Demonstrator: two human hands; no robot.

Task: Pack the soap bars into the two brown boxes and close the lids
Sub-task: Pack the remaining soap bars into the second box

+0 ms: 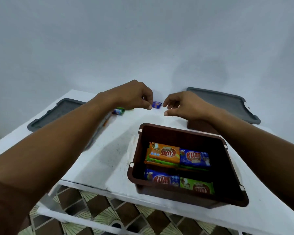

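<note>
Hovered left hand, curled, grip unclear, and right hand, loosely curled, empty, flanking blue soap bar.

On the desk, front right, stands the near box with soap bars in it, in two rows. Behind it is the far box, partly hidden by the right arm, and behind that the right lid. The left lid lies at the back left. Between the lids lie two loose bars: one between the left hand and the right hand, the other more to the left.
</note>
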